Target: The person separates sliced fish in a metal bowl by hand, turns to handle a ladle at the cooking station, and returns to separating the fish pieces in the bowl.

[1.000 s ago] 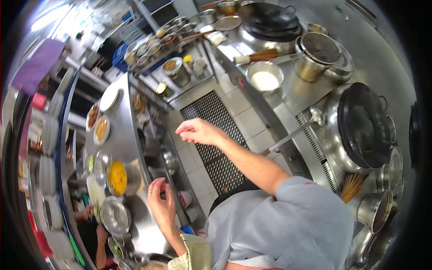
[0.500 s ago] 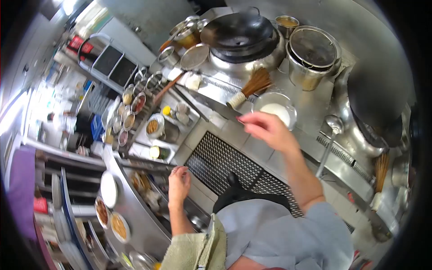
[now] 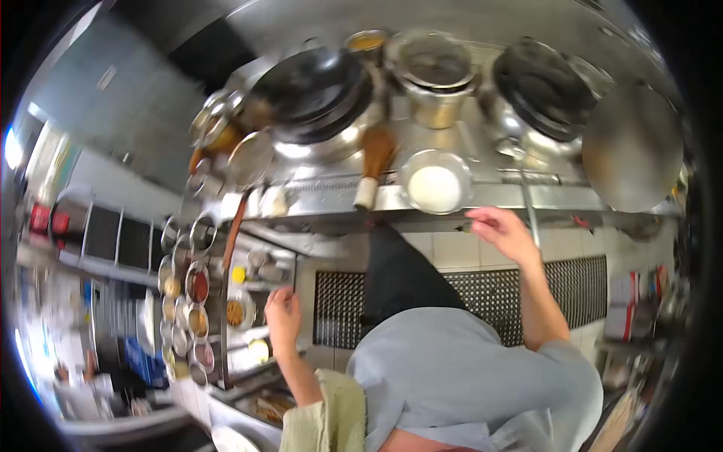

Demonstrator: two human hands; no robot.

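**Two Bare Hands Were Held Before the Stove**

In the head view, the right hand (image 3: 506, 233) was in front of the steel desk (image 3: 489, 195). Its fingers (image 3: 483, 216) were loosely bent, with only a narrow gap between them, and nothing was visible inside. Nearest to it were the metal bowl (image 3: 435, 157) with white contents (image 3: 434, 190), which stood upright close to the front edge, and the ladle (image 3: 529, 207), whose handle came out over this edge just beside the hand; whether they touched, I could not tell. The wok brush (image 3: 379, 151) lay to the left of the bowl.

The left hand (image 3: 282, 316) was lower, near the round container (image 3: 249, 315) of brown food (image 3: 234, 311). Its fingers were loosely curled and looked empty. A towel (image 3: 343, 410) hung on the left arm.

In my judgement, moving well here required the right wrist to pass clear of the ladle handle, without knocking the bowl, and the towel to be kept away from the left wok (image 3: 312, 83).
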